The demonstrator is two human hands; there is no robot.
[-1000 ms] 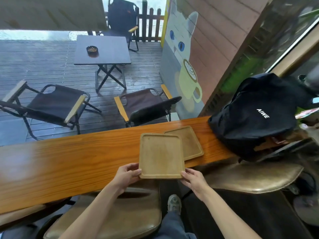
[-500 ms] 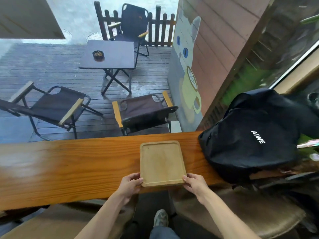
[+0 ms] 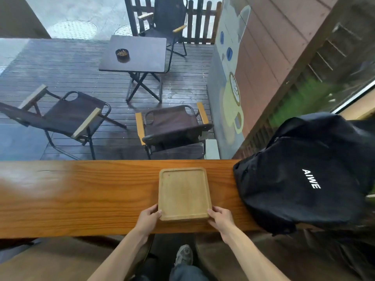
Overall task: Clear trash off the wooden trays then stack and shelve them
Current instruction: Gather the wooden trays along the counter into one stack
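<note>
A pale rectangular wooden tray [image 3: 183, 192] with a raised rim lies flat on the long orange-brown wooden counter [image 3: 81, 195]. It sits squarely over a second tray, which is hidden beneath it. The tray's surface is bare. My left hand [image 3: 149, 217] grips its near left corner, and my right hand [image 3: 220, 218] grips the near right corner, fingers curled at the edge.
A black backpack [image 3: 304, 179] rests on the counter just right of the tray. Brown padded stools [image 3: 60, 258] stand below the near edge. Beyond the counter lie a wet deck, folding chairs [image 3: 172, 126] and a small table with an ashtray [image 3: 122, 53].
One second ago the top tray was offset, with the lower tray showing at its right. It has been slid over it and the stack now lies aligned. Both hands kept their hold.
</note>
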